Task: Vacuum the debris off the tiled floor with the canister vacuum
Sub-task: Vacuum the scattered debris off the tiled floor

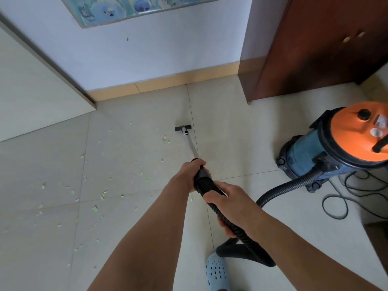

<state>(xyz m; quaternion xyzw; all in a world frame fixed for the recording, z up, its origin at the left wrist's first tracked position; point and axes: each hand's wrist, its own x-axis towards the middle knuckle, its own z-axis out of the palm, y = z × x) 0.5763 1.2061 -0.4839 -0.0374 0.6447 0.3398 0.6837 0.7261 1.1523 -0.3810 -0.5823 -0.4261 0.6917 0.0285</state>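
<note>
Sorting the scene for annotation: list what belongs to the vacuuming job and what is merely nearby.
Job: blue canister vacuum with orange lid; black ribbed hose; silver wand; black floor nozzle; green and pink paper scraps; left hand; right hand.

Nearby: dark wooden cabinet; framed blue picture.

The person is showing two bare forearms with no sleeves, watch or rings, left hand (192, 172) and right hand (230, 203) uncovered, and is wearing a pale blue perforated clog (216, 271) on one foot
</note>
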